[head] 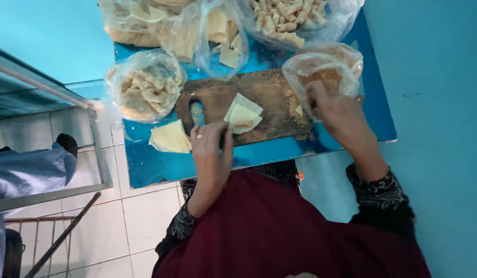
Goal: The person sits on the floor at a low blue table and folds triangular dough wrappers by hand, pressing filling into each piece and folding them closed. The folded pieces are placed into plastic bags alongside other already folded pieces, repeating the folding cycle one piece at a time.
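Pressing a dough wrapper (242,116) on the wooden board (269,98), the left hand (211,149) lies open; the right hand (337,110) pinches filling from a bag (320,69).

Bright blue table (161,170), dark brown cutting board (269,92), pale cream dough squares (242,114), clear plastic bags (146,90), maroon skirt (279,231), black sleeves (380,193) patterned white, white floor tiles (130,216).

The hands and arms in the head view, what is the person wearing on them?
Both hands are bare, without gloves. The left hand has a thin gold-coloured ring on one finger. Each forearm ends in a dark sleeve cuff with a pale floral or lace-like pattern, at the left wrist and the right hand's wrist.
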